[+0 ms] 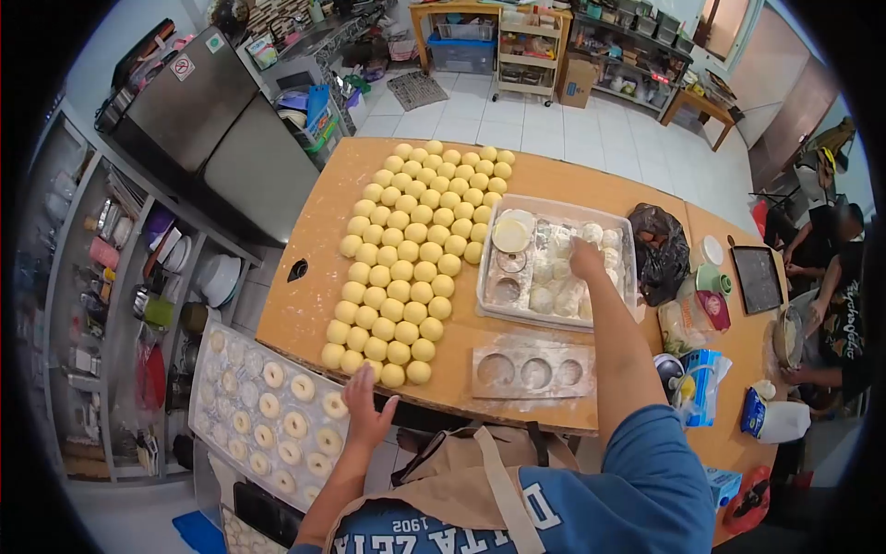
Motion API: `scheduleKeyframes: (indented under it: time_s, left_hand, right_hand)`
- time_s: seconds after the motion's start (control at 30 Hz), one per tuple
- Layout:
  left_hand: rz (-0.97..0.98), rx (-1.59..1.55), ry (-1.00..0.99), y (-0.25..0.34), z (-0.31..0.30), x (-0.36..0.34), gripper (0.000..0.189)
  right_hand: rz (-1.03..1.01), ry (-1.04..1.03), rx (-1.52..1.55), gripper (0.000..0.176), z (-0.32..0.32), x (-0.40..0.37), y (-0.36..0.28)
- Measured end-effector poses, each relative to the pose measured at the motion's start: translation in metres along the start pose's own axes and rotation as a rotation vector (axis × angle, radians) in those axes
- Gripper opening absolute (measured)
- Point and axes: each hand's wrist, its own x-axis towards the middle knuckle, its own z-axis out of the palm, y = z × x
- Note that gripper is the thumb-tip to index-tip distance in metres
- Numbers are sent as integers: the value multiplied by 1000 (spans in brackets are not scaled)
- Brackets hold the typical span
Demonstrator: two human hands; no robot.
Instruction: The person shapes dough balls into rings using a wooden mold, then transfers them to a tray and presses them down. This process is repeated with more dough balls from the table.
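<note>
My right hand (587, 259) reaches into a white plastic container (484, 277) that holds several floured dough balls (543, 299). Its fingers are curled downward among them, and what they grip, if anything, is hidden. A round tub (511, 233) stands in the same container's far left corner. My left hand (368, 412) is by the table's front edge, thumb and fingers apart, nothing in it. Just beyond its fingertips are rows of smooth yellow dough balls (398, 353). A floured board with three round holes (534, 391) lies in front of the container.
A tray of ring-shaped dough (295, 425) is at lower left, below the table. Right of the container are a black plastic bag (657, 263), a dark baking tray (756, 280) and a blue carton (705, 386). Other people work at the far right, one hand at a bowl (787, 338).
</note>
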Motion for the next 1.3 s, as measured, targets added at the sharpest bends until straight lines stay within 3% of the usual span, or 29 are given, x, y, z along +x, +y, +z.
scheduleKeyframes:
  time_s: [0.13, 0.3, 0.37, 0.5, 0.6, 0.63, 0.73, 0.77, 0.87, 0.93, 1.0, 1.07, 1.17, 1.27, 1.3]
  left_hand:
    - [63, -18, -62, 53, 20, 20, 71]
    - [60, -15, -98, 68, 37, 20, 68]
    - [61, 2, -130, 71, 40, 18, 67]
    - [108, -53, -212, 81, 53, 30, 66]
    - [181, -66, -347, 98, 78, 45, 69]
    - [212, -54, -397, 103, 87, 53, 71]
    - [308, -7, -540, 115, 110, 68, 85]
    - [311, 38, -574, 120, 115, 74, 89]
    - [329, 130, -694, 124, 125, 86, 99]
    - [353, 140, -791, 121, 132, 96, 99]
    - [377, 152, -842, 125, 129, 107, 99]
    - [414, 166, -877, 127, 132, 115, 99]
    - [475, 175, -885, 123, 137, 119, 98]
    - [500, 150, -844, 120, 141, 118, 98]
    - [499, 144, -835, 121, 139, 119, 99]
  right_hand:
    - [-114, -142, -73, 47, 3, 30, 4]
    - [-293, -311, -118, 57, -45, 23, 4]
    - [-372, -325, 41, 48, -43, 18, 13]
    - [-355, -186, 266, 35, -23, 17, 29]
    - [-646, -91, 178, 35, -18, 9, 31]
    - [-628, -62, 189, 33, -13, 10, 34]
    - [-388, 81, 646, 34, -18, -7, 34]
    - [-245, -120, 954, 39, -22, -12, 37]
    - [-218, -377, 1313, 42, -60, -89, 18]
    - [-196, -537, 1313, 42, -48, -135, 16]
    - [-155, -668, 1093, 43, -28, -172, 7]
    - [-378, -539, 731, 44, 26, -190, 14]
    - [-178, -676, 648, 32, 29, -219, -10]
    - [-227, -334, 535, 35, 23, -235, -7]
    - [-116, -225, 483, 41, -7, -243, -7]
